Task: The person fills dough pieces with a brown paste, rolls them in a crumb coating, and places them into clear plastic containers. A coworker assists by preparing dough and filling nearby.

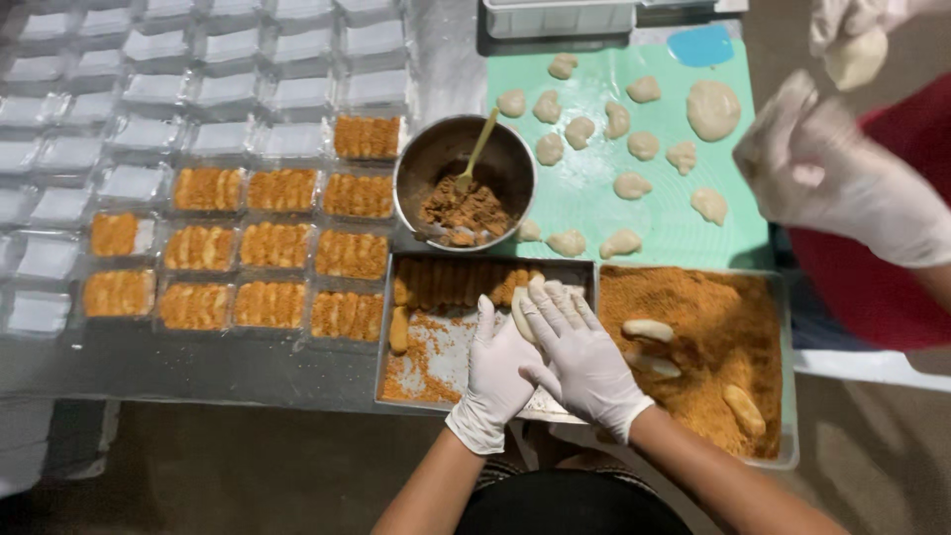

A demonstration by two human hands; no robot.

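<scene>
Over the steel tray [436, 381], our left hand [495, 372] and right hand [584, 362] cup a dough piece [522, 315] together, so crumbs fall inside.

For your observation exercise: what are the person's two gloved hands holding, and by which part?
Left hand and right hand together cup a pale dough piece; only its upper end shows.

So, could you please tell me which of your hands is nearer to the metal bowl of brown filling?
Left. The left hand lies below the metal bowl, over the steel tray; the right hand sits farther right, toward the crumb tray.
</scene>
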